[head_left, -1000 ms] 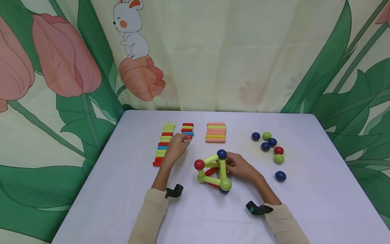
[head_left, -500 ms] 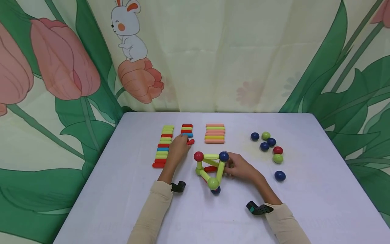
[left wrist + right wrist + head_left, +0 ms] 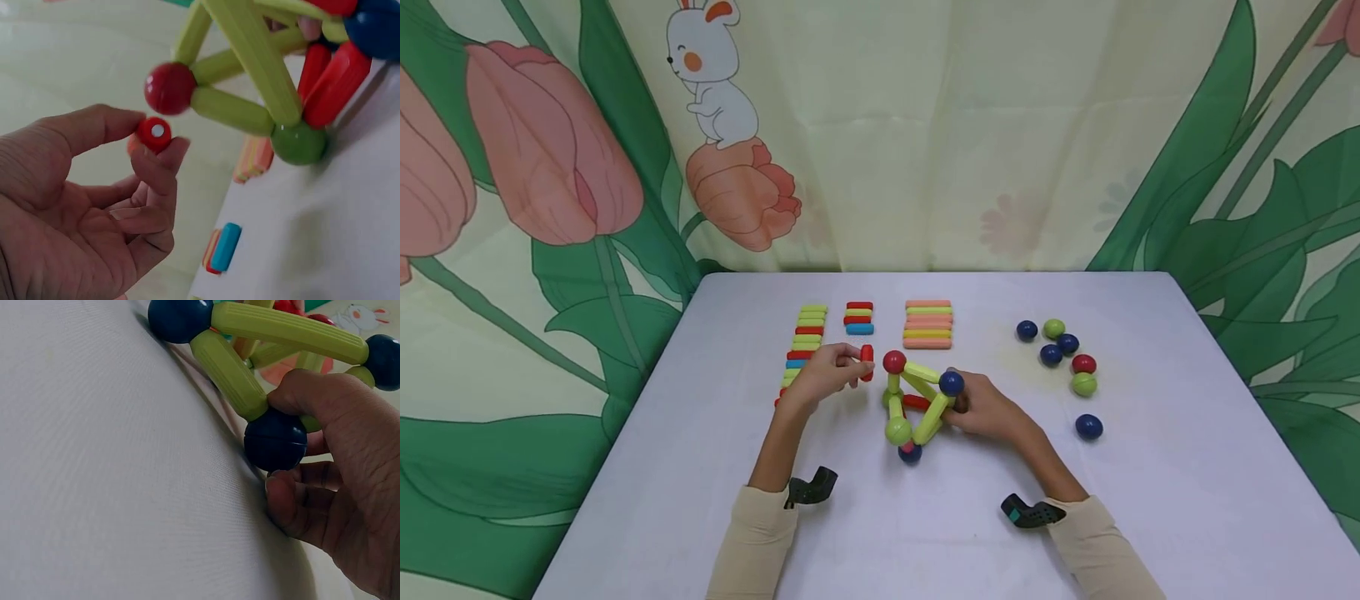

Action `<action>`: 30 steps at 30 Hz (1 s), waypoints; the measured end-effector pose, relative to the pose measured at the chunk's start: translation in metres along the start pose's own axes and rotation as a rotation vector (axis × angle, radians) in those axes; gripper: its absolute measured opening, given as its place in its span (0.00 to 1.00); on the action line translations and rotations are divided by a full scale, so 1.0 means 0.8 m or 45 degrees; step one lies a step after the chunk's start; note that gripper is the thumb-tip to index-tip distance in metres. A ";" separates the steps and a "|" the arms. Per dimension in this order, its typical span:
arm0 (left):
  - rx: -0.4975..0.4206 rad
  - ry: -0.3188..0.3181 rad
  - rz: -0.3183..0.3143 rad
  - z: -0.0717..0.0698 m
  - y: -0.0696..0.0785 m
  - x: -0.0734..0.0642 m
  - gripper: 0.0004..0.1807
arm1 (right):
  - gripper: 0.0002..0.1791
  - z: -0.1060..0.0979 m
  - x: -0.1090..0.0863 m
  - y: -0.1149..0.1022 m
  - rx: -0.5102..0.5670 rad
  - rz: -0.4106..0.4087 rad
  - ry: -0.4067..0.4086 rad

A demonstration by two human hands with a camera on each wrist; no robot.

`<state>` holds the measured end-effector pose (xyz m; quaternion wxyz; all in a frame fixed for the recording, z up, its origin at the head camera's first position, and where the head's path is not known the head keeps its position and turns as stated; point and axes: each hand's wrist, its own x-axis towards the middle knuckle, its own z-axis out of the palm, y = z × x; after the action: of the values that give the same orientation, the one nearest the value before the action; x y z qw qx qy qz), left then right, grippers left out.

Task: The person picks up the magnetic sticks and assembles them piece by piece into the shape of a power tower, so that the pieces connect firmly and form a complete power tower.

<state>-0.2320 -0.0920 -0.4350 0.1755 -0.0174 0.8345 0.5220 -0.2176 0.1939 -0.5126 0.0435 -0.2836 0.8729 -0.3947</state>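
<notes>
Between thumb and fingertips, my left hand (image 3: 826, 375) pinches a short red magnetic rod (image 3: 867, 363), held upright just left of the built frame. In the left wrist view the rod's round end (image 3: 157, 132) faces the camera, a pale dot at its centre. The frame of magnetic rods and balls stands on the table, with yellow-green rods (image 3: 931, 419), a red ball (image 3: 894, 362) at the upper left and a green ball (image 3: 898, 431) in front. My right hand (image 3: 988, 408) grips it from the right, thumb and fingers around a dark blue ball (image 3: 275, 440) low on the frame.
Left of the frame lies a long row of short rods (image 3: 807, 338), partly behind my left hand. Beyond are a short stack ending in a blue rod (image 3: 860, 329) and a row of longer rods (image 3: 928, 322). Several loose balls (image 3: 1083, 363) lie at the right.
My left hand has taken the red rod from the short stack, brought it nearer and turned it upright. The frame has been turned in my right hand, its front green ball swinging left.
</notes>
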 end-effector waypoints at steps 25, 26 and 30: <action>0.059 -0.230 0.108 0.019 0.006 -0.032 0.19 | 0.11 -0.001 -0.001 -0.005 -0.034 0.061 -0.032; 0.061 -0.206 0.115 0.018 0.006 -0.032 0.19 | 0.11 -0.001 -0.001 -0.005 -0.034 0.059 -0.030; 0.068 -0.126 0.208 0.011 0.005 -0.036 0.26 | 0.11 0.000 0.000 -0.006 -0.031 0.046 -0.030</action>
<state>-0.2031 -0.0874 -0.4261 0.1738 0.0810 0.8371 0.5124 -0.2154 0.1918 -0.5091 0.0576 -0.2729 0.8820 -0.3799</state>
